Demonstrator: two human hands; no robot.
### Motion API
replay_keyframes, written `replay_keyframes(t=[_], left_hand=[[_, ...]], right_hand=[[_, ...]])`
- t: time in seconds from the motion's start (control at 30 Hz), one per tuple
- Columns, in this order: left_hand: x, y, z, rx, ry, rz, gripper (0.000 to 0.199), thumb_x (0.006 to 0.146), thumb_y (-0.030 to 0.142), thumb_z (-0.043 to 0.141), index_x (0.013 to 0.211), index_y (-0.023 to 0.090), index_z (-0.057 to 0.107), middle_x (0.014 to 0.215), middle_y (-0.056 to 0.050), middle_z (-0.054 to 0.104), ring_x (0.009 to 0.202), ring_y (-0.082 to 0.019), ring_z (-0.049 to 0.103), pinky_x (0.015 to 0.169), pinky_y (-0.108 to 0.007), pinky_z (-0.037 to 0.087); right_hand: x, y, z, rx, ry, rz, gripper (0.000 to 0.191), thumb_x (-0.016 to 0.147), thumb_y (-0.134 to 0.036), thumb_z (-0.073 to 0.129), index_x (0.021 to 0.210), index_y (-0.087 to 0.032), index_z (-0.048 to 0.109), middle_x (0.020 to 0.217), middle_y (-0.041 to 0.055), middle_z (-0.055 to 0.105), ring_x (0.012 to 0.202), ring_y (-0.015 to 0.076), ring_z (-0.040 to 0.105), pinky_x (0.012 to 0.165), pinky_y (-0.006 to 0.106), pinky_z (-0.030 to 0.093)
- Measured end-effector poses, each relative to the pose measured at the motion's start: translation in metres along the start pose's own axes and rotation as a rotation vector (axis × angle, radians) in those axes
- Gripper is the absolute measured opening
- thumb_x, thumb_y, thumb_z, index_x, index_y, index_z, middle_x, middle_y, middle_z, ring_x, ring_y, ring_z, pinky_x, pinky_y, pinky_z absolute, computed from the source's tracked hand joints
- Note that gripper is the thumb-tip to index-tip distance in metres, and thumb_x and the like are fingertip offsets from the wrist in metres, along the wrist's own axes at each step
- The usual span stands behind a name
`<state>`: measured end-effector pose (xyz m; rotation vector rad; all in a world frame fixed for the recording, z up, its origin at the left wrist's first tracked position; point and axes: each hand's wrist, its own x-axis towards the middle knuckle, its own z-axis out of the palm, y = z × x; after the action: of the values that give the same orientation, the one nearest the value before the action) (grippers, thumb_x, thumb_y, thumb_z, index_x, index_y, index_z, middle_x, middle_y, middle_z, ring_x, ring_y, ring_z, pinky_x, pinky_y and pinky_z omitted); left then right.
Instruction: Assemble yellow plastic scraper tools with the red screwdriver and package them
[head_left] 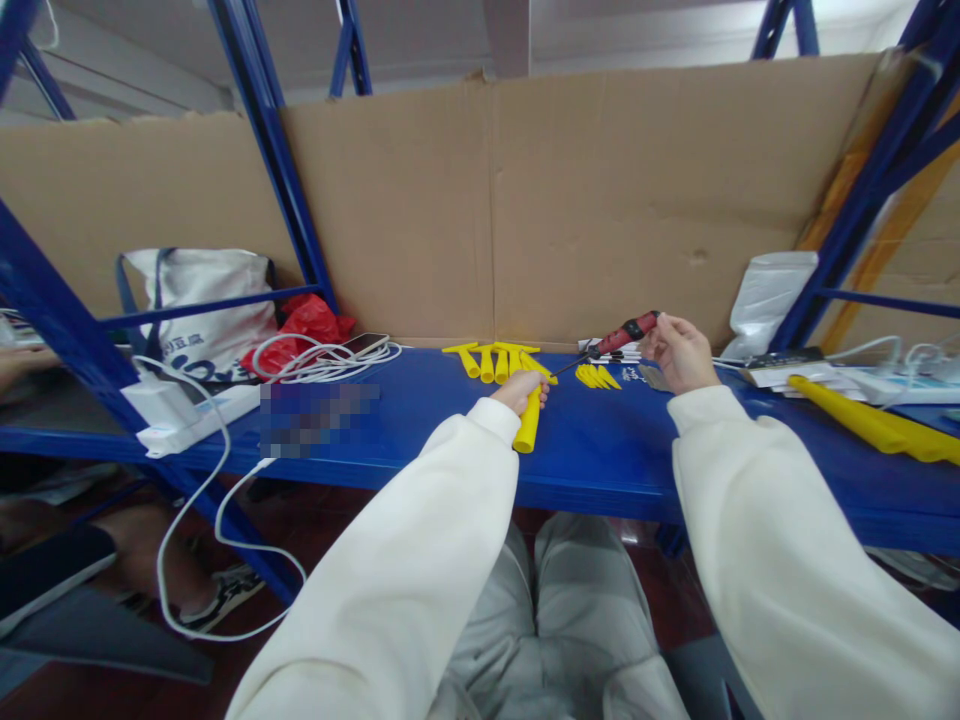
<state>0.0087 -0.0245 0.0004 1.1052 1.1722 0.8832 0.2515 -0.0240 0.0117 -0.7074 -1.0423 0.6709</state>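
My left hand [523, 391] is closed round a yellow handle [528, 425] whose wide end points toward me. A red and black screwdriver [626, 334] slants down from the right, its thin shaft reaching my left hand; the tip is hidden there. My right hand [679, 355] has its fingers on the back end of the screwdriver. Behind my left hand, several yellow T-shaped pieces [486, 364] lie in a row on the blue shelf [442, 440]. Small yellow flat pieces [598, 377] lie between my hands.
At the left are a white bag [202, 300], a red plastic bag [315, 322], coiled white cables [322, 360] and a power strip [172, 420]. Long yellow pieces [870, 420] lie at the right. Cardboard [585, 200] stands behind. Another person's leg [161, 560] shows lower left.
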Motion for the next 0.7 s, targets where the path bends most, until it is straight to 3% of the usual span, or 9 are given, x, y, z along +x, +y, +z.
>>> replay_keyframes(t=[0.13, 0.27, 0.37, 0.5, 0.7], left_hand=[[-0.0006, 0.0, 0.0001, -0.006, 0.005, 0.011, 0.019, 0.086, 0.004, 0.049, 0.092, 0.017, 0.06, 0.057, 0.004, 0.044, 0.045, -0.008, 0.036, 0.046, -0.02, 0.033], [0.0, 0.0001, -0.0005, -0.016, 0.004, 0.011, 0.017, 0.084, 0.003, 0.05, 0.087, 0.017, 0.059, 0.057, 0.004, 0.044, 0.045, -0.009, 0.037, 0.046, -0.021, 0.033], [0.0006, -0.0002, -0.0006, -0.028, 0.014, 0.013, 0.016, 0.084, 0.003, 0.052, 0.087, 0.018, 0.058, 0.057, 0.004, 0.043, 0.045, -0.008, 0.037, 0.046, -0.02, 0.033], [-0.0006, 0.0003, 0.0002, -0.024, 0.034, 0.014, 0.017, 0.087, 0.003, 0.049, 0.089, 0.017, 0.058, 0.055, 0.005, 0.043, 0.044, -0.008, 0.037, 0.047, -0.02, 0.033], [-0.0031, 0.0022, 0.0009, -0.01, 0.037, 0.008, 0.019, 0.089, 0.002, 0.046, 0.088, 0.016, 0.058, 0.054, 0.006, 0.043, 0.043, -0.007, 0.036, 0.048, -0.02, 0.033]], right_hand=[[0.0012, 0.0022, -0.0008, 0.013, 0.038, 0.024, 0.048, 0.07, -0.048, 0.087, 0.067, -0.023, 0.046, 0.049, -0.0082, 0.045, 0.039, 0.0088, 0.044, 0.036, 0.021, 0.039], [-0.0009, 0.0002, -0.001, 0.013, -0.003, 0.033, 0.044, 0.068, -0.051, 0.088, 0.07, -0.024, 0.053, 0.043, -0.0097, 0.038, 0.035, 0.0087, 0.039, 0.034, 0.021, 0.034], [-0.004, -0.0042, 0.0005, 0.016, -0.052, 0.059, 0.042, 0.068, -0.054, 0.087, 0.076, -0.023, 0.06, 0.045, -0.0084, 0.042, 0.039, 0.0092, 0.043, 0.037, 0.021, 0.037], [-0.0062, -0.0076, 0.0031, 0.035, -0.09, 0.095, 0.041, 0.066, -0.047, 0.089, 0.075, -0.023, 0.058, 0.056, -0.0053, 0.055, 0.046, 0.0093, 0.049, 0.041, 0.021, 0.043], [-0.0044, -0.0019, 0.0014, 0.034, -0.055, 0.062, 0.05, 0.065, -0.048, 0.09, 0.071, -0.024, 0.047, 0.053, -0.0082, 0.047, 0.041, 0.0076, 0.041, 0.036, 0.019, 0.034]])
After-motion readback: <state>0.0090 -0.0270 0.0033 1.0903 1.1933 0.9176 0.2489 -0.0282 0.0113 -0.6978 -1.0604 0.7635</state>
